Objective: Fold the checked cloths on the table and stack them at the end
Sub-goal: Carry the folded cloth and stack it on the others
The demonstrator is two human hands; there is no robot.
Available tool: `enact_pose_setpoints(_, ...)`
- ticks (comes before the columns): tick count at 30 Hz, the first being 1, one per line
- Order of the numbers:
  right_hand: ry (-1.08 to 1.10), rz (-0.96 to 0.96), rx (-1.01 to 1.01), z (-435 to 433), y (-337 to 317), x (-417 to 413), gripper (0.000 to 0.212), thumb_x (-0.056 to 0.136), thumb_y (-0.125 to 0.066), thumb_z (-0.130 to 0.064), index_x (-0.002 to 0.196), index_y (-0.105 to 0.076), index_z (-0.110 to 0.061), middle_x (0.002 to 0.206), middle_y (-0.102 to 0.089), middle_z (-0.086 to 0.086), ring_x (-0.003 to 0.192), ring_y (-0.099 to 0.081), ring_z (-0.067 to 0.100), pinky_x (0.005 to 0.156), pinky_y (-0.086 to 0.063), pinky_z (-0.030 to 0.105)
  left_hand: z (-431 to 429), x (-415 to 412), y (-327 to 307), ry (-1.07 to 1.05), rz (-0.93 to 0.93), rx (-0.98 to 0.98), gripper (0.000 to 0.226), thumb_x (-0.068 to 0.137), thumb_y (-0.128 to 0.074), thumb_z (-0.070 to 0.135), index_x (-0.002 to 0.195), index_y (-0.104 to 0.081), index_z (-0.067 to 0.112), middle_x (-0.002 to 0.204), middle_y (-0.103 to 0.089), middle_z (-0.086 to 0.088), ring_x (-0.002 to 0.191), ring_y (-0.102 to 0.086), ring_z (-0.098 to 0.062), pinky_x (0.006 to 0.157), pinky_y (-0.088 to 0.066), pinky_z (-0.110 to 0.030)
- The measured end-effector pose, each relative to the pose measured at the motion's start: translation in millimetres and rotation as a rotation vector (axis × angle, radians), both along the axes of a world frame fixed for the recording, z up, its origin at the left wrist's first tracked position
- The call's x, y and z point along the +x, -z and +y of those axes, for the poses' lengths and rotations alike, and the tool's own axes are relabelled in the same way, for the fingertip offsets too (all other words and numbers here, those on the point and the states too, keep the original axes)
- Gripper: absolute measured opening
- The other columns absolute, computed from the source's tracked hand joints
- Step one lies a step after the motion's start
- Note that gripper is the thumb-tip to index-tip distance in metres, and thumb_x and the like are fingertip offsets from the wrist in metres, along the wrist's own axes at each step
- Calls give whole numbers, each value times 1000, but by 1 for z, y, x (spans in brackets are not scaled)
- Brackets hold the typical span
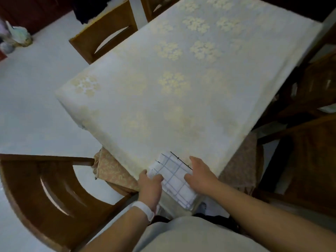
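Note:
A folded white cloth with blue checks (173,176) lies at the near corner of the table (163,88), part of it hanging over the edge. It looks like a stack of folded layers; how many I cannot tell. My left hand (150,188) grips the stack's left edge, thumb on top. My right hand (200,174) rests flat against its right side, fingers together, touching the cloth.
The table wears a cream tablecloth with pale flower prints. Wooden chairs stand around it: one at near left (45,193), one at far left (103,33), others at right (309,142). A beige patterned cloth (112,171) hangs under the table's near edge.

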State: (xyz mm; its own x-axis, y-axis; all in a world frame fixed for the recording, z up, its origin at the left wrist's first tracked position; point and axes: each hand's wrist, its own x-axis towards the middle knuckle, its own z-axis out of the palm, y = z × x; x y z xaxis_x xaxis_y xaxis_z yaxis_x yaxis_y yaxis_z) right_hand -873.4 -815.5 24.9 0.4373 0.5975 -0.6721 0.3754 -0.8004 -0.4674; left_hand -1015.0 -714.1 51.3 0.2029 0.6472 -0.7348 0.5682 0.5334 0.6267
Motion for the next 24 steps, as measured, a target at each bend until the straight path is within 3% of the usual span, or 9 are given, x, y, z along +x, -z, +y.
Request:
enact_pose_setpoints(1,70,3,-5,-4,-2,1,76,94,-52,-34,155,-11,-14,161,-16,6,145,-23,25,115,-26,36,8,2,0,59,3,28,60,91,-55,12,145,-29,11,141,-40,-11,98,-52,-24,88,-50,-42)
enact_pose_setpoints(3,208,3,-2,-13,-4,0,74,93,-53,-32,154,-16,-14,158,-22,8,141,-29,27,113,-30,36,22,8,1,220,25,100,60,93,-53,11,148,-28,10,147,-34,-12,81,-51,-11,70,-50,-25)
enact_pose_setpoints(5,306,-4,21,-25,-6,-4,72,94,-53,-31,154,-17,-14,157,-24,10,139,-31,28,110,-32,35,34,18,0,383,35,179,59,92,-55,12,146,-32,8,146,-36,-12,88,-53,-11,73,-43,-21)
enact_pose_setpoints(7,421,16,45,-36,-6,-14,71,94,-53,-31,154,-17,-15,157,-24,9,139,-33,27,109,-34,36,44,25,2,514,35,222,59,91,-56,14,145,-33,6,144,-38,-9,107,-55,-17,87,-40,-26)
enact_pose_setpoints(10,680,87,72,-49,-2,-34,70,95,-55,-30,154,-19,-18,153,-33,8,127,-45,23,97,-40,30,55,34,11,660,40,194,61,92,-55,16,147,-31,5,150,-34,-14,133,-39,-28,106,-33,-36)
enact_pose_setpoints(15,966,142,148,-55,1,-67,46,96,-58,-25,138,-41,-18,128,-53,-5,104,-52,7,78,-44,15,66,33,23,849,19,224,62,93,-54,21,148,-30,7,152,-33,-12,138,-34,-28,113,-29,-43)
enact_pose_setpoints(18,1071,179,164,-52,3,-84,47,94,-59,-27,137,-42,-22,127,-54,-5,104,-54,11,91,-48,30,69,29,25,868,-20,215,65,89,-54,28,147,-33,10,149,-39,-12,133,-41,-30,109,-35,-49)
enact_pose_setpoints(20,1132,195,187,-48,4,-93,49,92,-58,-24,138,-42,-23,126,-56,-5,105,-56,12,89,-49,31,71,26,24,874,-25,210,65,89,-54,29,147,-33,11,148,-41,-10,132,-42,-29,109,-36,-50)
enact_pose_setpoints(24,1174,195,210,-37,3,-107,30,85,-57,-29,110,-48,-42,113,-62,-11,99,-59,9,88,-50,32,74,21,28,919,-37,214,64,85,-54,32,145,-36,15,146,-44,-8,129,-45,-29,107,-38,-51)
